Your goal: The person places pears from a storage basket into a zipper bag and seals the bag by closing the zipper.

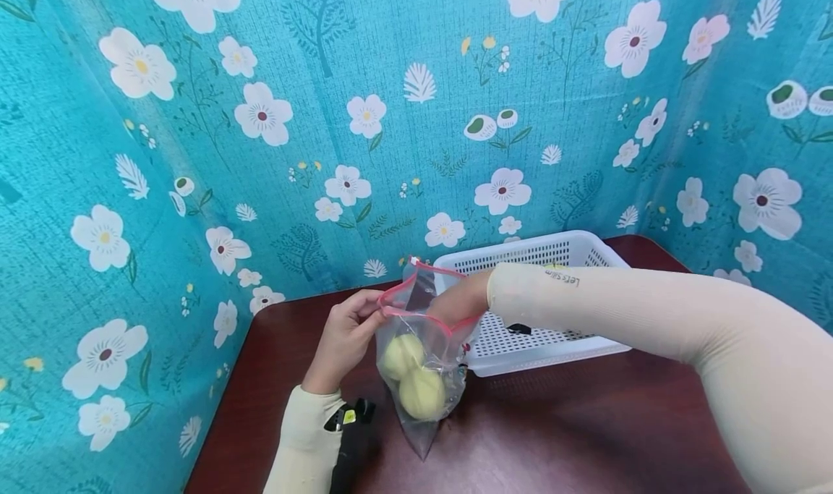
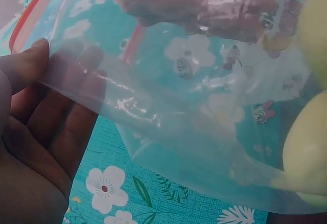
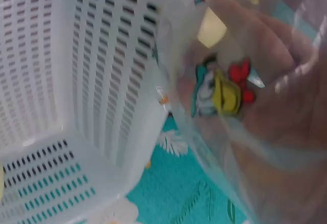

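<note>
A clear zip bag (image 1: 416,335) with a pinkish-red zip edge hangs open-mouthed over the table, cartoon prints on its side. Two round, smooth, yellow-green fruit-like things (image 1: 421,393) lie low inside it; they also show at the right of the left wrist view (image 2: 309,152). My left hand (image 1: 345,338) pinches the bag's left rim between thumb and fingers. Through the bag's mouth reaches my right hand (image 1: 458,296), seen blurred through the plastic in the right wrist view (image 3: 276,75). A pale yellow patch shows by its fingers; whether they hold anything is unclear.
Right behind the bag stands a white perforated plastic basket (image 1: 520,364), partly covered by my right sleeve, with a bit of yellow showing in it. The dark red table (image 1: 553,422) meets a teal flowered curtain (image 1: 390,154) at the back and sides.
</note>
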The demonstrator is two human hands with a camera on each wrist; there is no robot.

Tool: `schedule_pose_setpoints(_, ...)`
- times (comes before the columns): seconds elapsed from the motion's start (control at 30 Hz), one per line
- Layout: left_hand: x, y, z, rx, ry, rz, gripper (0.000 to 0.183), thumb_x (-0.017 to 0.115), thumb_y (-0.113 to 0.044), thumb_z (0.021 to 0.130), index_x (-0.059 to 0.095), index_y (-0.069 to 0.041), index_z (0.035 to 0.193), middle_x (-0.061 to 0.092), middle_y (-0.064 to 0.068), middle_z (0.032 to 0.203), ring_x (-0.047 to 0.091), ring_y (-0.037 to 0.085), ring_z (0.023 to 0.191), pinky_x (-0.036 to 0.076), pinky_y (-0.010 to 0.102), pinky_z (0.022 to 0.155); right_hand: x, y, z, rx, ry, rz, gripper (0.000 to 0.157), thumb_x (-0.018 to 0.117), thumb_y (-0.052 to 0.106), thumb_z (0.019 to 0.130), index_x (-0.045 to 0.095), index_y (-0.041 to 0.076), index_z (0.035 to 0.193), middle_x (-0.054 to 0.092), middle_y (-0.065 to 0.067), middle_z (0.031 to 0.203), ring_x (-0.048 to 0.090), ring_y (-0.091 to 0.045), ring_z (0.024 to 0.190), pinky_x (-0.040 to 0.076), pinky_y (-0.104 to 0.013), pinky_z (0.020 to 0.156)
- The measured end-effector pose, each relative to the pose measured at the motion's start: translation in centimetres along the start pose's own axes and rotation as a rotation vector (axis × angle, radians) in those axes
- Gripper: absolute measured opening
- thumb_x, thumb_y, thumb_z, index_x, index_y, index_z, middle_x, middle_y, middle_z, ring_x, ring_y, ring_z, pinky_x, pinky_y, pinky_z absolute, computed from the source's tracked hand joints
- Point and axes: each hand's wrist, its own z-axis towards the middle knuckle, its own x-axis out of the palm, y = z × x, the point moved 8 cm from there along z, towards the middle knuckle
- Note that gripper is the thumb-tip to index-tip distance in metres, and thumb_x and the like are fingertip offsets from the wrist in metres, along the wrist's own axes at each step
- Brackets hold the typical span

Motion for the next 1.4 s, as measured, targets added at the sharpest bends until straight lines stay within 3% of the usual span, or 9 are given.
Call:
schedule_pose_setpoints(0.17,-0.3,-0.2,0.0,-0.019,-0.016,-0.01,0.019,0.067,0.007,0.087,0.065,0.005,0.106,0.072,0.016,0.097,0.066,0.019,0.084,0.054,0.024,0.073,-0.9,-0.4,-0.6,0.05,0.005,-0.054,0.013,0.068,0.011,0.089,0.073,0.022,0.092,0.065,0.012,0.081,0.054,-0.002,0.072,0.048,-0.02,0.068)
schedule_pose_setpoints(0.3,-0.3,-0.3,0.0,-0.02,-0.009,-0.017,0.02,0.066,0.007,0.088,0.065,0.006,0.107,0.072,0.016,0.098,0.066,0.016,0.085,0.054,0.025,0.074,-1.7,-0.5,-1.3,0.025,0.007,-0.031,0.026,0.064,0.003,0.091,0.075,0.02,0.107,0.07,0.013,0.099,0.062,0.0,0.093,0.05,-0.021,0.082)
schedule_pose_setpoints(0.4,-0.3,-0.4,0.0,-0.014,-0.008,-0.019,0.02,0.066,0.007,0.088,0.065,0.005,0.108,0.072,0.016,0.098,0.066,0.016,0.086,0.054,0.025,0.073,-2.4,-0.6,-1.9,0.024,-0.01,0.026,0.033,0.062,-0.002,0.091,0.073,0.018,0.114,0.07,0.014,0.1,0.062,0.0,0.098,0.049,-0.022,0.086)
schedule_pose_setpoints(0.57,-0.5,-0.4,0.1,-0.002,-0.01,-0.023,0.021,0.066,0.007,0.087,0.065,0.006,0.109,0.072,0.017,0.098,0.067,0.015,0.086,0.053,0.023,0.072,-4.2,-0.7,-3.5,0.055,-0.092,0.069,0.033,0.065,0.008,0.091,0.067,0.011,0.124,0.071,0.012,0.101,0.063,0.0,0.098,0.05,-0.026,0.086)
schedule_pose_setpoints(0.7,-0.6,-0.4,0.1,-0.002,-0.011,-0.024,0.022,0.066,0.008,0.088,0.065,0.006,0.11,0.072,0.017,0.099,0.068,0.015,0.087,0.053,0.024,0.073,-5.6,-1.1,-5.0,0.084,-0.155,0.101,0.035,0.068,0.014,0.092,0.065,0.011,0.127,0.071,0.011,0.103,0.064,0.0,0.096,0.051,-0.027,0.084)
schedule_pose_setpoints(0.9,-0.6,0.0,0.2,-0.028,-0.011,-0.032,0.022,0.066,0.006,0.088,0.065,0.005,0.111,0.072,0.016,0.101,0.068,0.015,0.089,0.053,0.024,0.075,-6.9,-1.7,-6.8,0.086,-0.232,0.151,0.035,0.068,0.01,0.092,0.064,0.009,0.126,0.071,0.004,0.107,0.065,-0.004,0.098,0.051,-0.027,0.086)
schedule_pose_setpoints(1.07,-0.4,0.2,0.1,-0.007,0.0,-0.05,0.022,0.065,0.007,0.089,0.065,0.005,0.111,0.071,0.017,0.102,0.068,0.016,0.093,0.053,0.024,0.076,-7.6,-2.1,-8.1,0.088,-0.281,0.158,0.034,0.07,0.01,0.09,0.066,0.01,0.124,0.072,0.0,0.107,0.066,-0.007,0.097,0.051,-0.029,0.088)
schedule_pose_setpoints(1.4,0.0,0.2,0.0,0.021,0.019,-0.059,0.023,0.064,0.006,0.089,0.065,0.003,0.112,0.072,0.014,0.102,0.067,0.018,0.086,0.046,0.021,0.066,-8.2,-2.7,-10.0,0.124,-0.292,0.145,0.034,0.072,0.009,0.088,0.067,0.009,0.121,0.072,0.004,0.104,0.066,-0.007,0.096,0.051,-0.029,0.087)
